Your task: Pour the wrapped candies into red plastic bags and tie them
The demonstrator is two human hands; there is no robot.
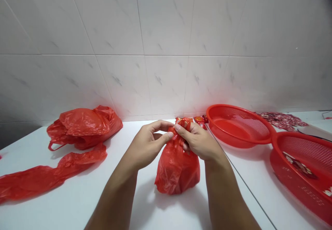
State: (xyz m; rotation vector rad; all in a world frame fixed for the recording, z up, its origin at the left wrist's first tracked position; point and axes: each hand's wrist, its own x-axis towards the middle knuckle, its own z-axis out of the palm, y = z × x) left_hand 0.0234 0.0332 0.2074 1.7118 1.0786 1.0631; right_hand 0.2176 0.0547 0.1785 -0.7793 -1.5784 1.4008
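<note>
Nearest the onlooker, two bare forearms reach over a white table [64, 205], and the left hand [146, 145] and right hand [197, 140] meet above a bulging red plastic bag [177, 173]. The bag stands upright on the table directly below the hands, its filled body resting on the surface and its top drawn into a narrow gathered neck [180, 129]. Both hands are closed on that neck, with the right fingers [183, 129] clenching it and the left thumb [166, 138] pressing in from the other side while the left fingers curl over the top. Pinching this close above the bulge seems the sound way to hold it, since the plastic stays bunched and the body stays steady.

To the left lie a crumpled red bag [83, 126] and a long, twisted red bag [49, 176]. Just behind the hands sit small red packets [199, 121]. To the right are two red plastic baskets [249, 122] [306, 150], with patterned red wrappers [282, 120] beyond them. White marbled tile [166, 50] closes off the far side.
</note>
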